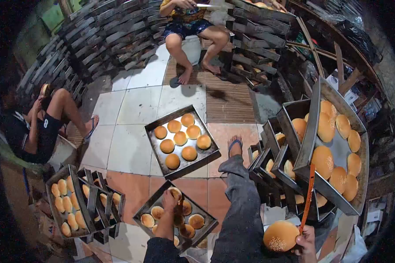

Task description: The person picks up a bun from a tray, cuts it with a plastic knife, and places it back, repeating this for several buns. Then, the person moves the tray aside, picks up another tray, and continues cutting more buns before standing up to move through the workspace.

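Note:
My left hand (169, 203) is closed on a bun (175, 193), over the back corner of a square metal tray (206, 211). Several buns, some with pale cut-looking faces, lie in that tray. At the lower right, my right hand (307, 242) grips a long thin orange blade (308, 199) that points upward. Its thumb also presses the edge of a round sesame bun (280, 236), pinched beside the blade. The fingers under that bun are partly hidden. Ahead on the floor is another tray (195, 163) with several golden whole buns.
Stacked bun trays (311, 127) stand close on my right, more stacked trays (90, 199) on the left. One person (191, 30) sits ahead with a knife; another person (44, 127) sits at left holding a bun. Piled trays (114, 37) line the back.

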Demonstrator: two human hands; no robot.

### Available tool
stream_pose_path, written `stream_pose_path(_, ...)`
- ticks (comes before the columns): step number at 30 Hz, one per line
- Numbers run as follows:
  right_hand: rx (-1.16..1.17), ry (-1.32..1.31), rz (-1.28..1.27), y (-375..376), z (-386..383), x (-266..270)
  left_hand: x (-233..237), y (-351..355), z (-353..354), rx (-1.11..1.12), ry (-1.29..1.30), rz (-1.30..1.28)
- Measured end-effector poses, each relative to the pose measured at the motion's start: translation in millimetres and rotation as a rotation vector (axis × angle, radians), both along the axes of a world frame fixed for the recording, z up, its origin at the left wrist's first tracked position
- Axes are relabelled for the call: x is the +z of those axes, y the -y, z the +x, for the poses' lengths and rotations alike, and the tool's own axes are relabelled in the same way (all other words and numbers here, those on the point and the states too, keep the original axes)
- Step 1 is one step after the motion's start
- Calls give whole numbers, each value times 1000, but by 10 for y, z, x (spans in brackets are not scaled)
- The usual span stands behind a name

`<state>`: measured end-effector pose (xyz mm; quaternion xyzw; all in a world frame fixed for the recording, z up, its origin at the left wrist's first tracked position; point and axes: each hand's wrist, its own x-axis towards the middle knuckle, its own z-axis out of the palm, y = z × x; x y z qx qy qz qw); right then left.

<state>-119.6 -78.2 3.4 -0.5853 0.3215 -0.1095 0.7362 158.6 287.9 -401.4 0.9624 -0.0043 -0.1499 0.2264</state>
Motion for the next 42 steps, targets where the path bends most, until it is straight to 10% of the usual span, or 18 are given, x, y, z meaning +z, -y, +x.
stream_pose_path(20,104,-146,117,-61,56,70,-234,460,-89,189,155,316)
stream_pose_path(23,112,-107,116,-27,51,33,-909,109,-130,102,427,275)
stream_pose_path(24,113,-101,113,-21,28,13,-11,335,-123,367,216,170)
stream_pose_path(29,90,-87,170,24,-91,12,-658,-136,-69,835,226,-611)
stream_pose_path(31,114,-97,95,5,-81,14,-283,-141,-76,1153,-7,-1813)
stream_pose_path(42,261,9,31,67,-213,-28,770,310,-88,972,-149,-2038)
